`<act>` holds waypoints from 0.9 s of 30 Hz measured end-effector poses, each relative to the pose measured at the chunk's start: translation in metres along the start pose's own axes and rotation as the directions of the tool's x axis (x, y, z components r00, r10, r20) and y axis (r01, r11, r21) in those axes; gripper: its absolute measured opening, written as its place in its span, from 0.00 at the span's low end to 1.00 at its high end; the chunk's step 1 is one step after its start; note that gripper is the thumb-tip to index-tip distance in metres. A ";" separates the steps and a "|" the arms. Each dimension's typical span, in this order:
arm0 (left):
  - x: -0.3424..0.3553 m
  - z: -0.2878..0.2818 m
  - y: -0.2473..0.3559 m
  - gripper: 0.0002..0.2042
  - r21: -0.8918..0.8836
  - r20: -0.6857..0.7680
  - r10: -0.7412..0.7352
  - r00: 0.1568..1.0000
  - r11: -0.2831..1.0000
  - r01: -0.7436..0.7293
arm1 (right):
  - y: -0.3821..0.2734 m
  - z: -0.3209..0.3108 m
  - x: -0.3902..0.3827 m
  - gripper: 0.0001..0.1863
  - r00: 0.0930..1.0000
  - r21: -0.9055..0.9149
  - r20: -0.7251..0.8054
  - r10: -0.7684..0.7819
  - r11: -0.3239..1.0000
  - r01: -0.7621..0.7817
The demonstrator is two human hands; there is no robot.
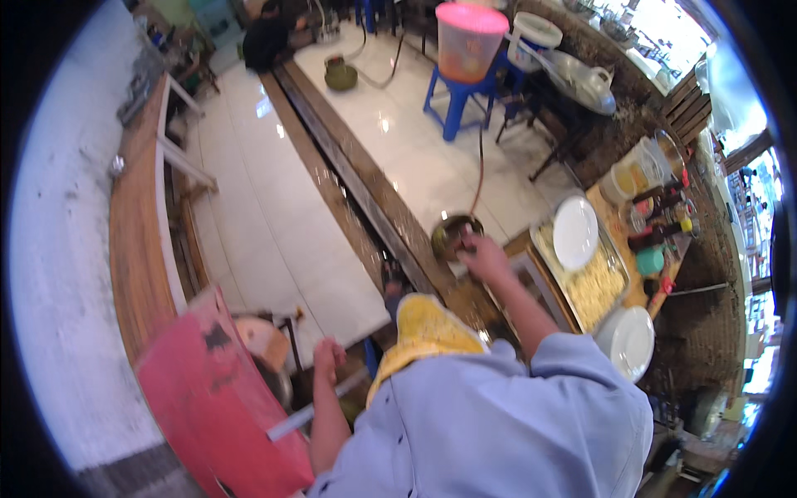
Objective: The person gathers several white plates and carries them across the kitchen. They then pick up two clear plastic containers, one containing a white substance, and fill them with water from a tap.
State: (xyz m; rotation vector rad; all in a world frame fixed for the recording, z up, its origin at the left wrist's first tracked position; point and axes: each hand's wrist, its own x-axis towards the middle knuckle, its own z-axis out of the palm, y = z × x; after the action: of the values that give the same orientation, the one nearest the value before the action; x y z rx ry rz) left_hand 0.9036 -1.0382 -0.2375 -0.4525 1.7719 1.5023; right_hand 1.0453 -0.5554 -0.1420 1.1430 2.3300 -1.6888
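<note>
My right hand reaches down to the top of a green gas cylinder with a reddish hose; its fingers are curled on something at the top that I cannot make out. My left hand is curled beside a red panel and a pale metal bar; whether it holds anything is hidden. Right of my right arm is a tray of pale yellow food, with white plates on and below it. Yellow cloth is at my front.
A floor channel runs ahead through white tiles. A person in black crouches at its far end, near another cylinder. A wooden bench lines the left wall. Buckets on blue stools and bottles stand at right.
</note>
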 end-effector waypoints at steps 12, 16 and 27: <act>0.141 -0.061 0.122 0.08 0.582 -0.066 -0.121 0.990 0.802 0.137 | 0.195 0.110 0.090 0.13 0.624 0.196 -0.106 0.775 0.631 -0.751; 0.198 -0.041 0.191 0.07 0.430 -0.089 -0.256 0.962 0.862 0.269 | 0.112 0.105 0.157 0.16 0.536 0.601 -0.038 0.843 0.448 -0.662; 0.412 0.030 0.398 0.10 0.638 0.155 -0.298 0.942 0.758 0.135 | 0.036 0.150 0.225 0.21 0.283 0.387 -0.523 0.804 0.520 -0.761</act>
State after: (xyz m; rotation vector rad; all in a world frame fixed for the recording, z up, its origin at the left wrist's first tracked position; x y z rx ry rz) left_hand 0.3702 -0.8299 -0.2684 -0.1137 1.8099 0.6990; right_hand 0.8471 -0.5563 -0.3296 2.6549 1.2864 -1.0000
